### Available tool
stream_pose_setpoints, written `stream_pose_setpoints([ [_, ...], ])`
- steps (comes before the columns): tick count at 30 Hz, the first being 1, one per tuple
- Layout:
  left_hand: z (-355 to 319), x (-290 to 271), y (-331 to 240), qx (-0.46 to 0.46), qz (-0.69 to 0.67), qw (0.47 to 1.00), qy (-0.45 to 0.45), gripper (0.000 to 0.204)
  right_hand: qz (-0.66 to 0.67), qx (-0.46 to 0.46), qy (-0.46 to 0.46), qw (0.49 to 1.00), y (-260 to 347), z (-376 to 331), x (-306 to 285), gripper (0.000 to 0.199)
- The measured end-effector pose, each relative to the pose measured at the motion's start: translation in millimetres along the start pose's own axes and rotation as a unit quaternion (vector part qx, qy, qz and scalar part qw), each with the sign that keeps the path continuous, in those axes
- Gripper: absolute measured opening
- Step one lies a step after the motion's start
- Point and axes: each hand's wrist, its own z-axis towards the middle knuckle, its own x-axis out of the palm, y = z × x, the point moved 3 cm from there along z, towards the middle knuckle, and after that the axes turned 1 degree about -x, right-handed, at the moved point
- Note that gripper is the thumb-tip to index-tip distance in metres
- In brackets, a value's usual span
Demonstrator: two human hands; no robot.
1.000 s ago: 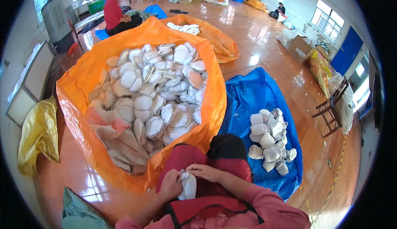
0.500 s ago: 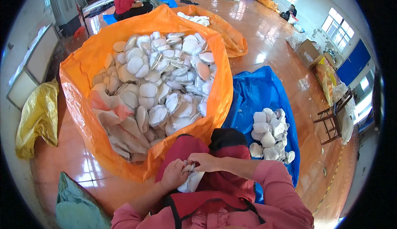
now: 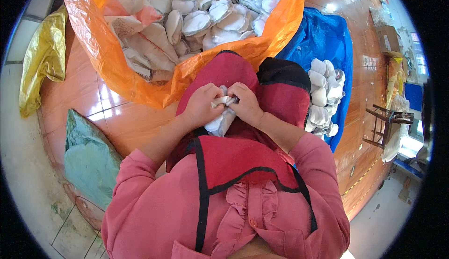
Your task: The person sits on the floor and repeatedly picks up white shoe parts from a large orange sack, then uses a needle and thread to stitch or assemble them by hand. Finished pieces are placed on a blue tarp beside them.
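Note:
Over my lap, a small bundle of white cloth (image 3: 220, 123) with grey edges is held between both hands. My left hand (image 3: 204, 103) grips its upper end from the left, fingers curled in. Close against it, my right hand (image 3: 247, 103) pinches a twisted white strip at the top of the bundle. Beyond my knees, a big orange sack (image 3: 161, 96) stands wide at the top, filled with flat, rounded white cloth pieces (image 3: 196, 23). To the right of my knees, similar white bundles (image 3: 322, 90) lie piled on a blue plastic sheet (image 3: 343, 37).
A yellow sack (image 3: 44, 62) slumps by the left wall, and a green sack (image 3: 89, 158) lies on the tiled floor nearer me. Toward the right wall are a wooden chair (image 3: 386, 121) and a cardboard box (image 3: 389, 39).
The view has tipped down toward my lap, so the far room has left it. My right hand has shifted from above the bundle to its right side, beside my left.

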Motion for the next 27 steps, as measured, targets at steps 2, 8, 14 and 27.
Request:
stream_pose_setpoints([
  [2, -1, -11, -1, -0.036, -0.061, 0.997, 0.043, 0.023, -0.005, -0.018, -0.018, 1.0, -1, 0, 3, 0.018],
  [8, 11, -27, 1, -0.108, -0.146, 0.973, 0.14, 0.018, -0.001, -0.025, -0.024, 0.999, 4, 2, 3, 0.017],
  [14, 5, -21, -5, -0.057, -0.004, 0.991, 0.12, 0.023, 0.045, -0.037, 0.065, 0.996, 8, 3, -13, 0.017],
  [27, -7, -4, -15, 0.074, 0.087, 0.993, 0.02, 0.028, 0.002, -0.042, 0.232, 0.972, 9, 23, -26, 0.019],
])
